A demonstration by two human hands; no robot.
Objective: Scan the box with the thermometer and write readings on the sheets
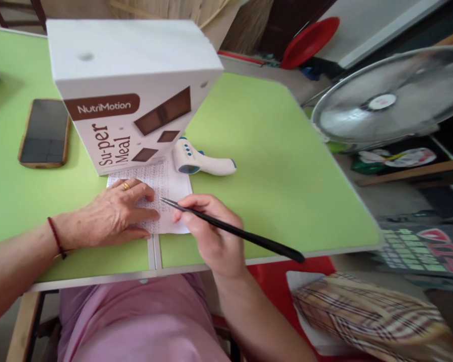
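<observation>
A sheet of paper (179,201) covered in dense lines of small writing lies on the green table, its far end against the foot of the white box. My left hand (117,211) rests on the sheet's left side, fingers bent a little and apart, holding nothing. Pinched in my right hand (215,231) is a long black pen (241,234) with a thin silvery tip. That tip points left over the writing, close to my left fingers; whether it touches the paper I cannot tell.
A tall white NutriMotion box (136,50) stands behind the paper. To its right lies a white infrared thermometer (211,165), to its left a phone (45,133) in a brown case. The green table (272,176) ends at a pale edge; beyond it stands a fan (385,100).
</observation>
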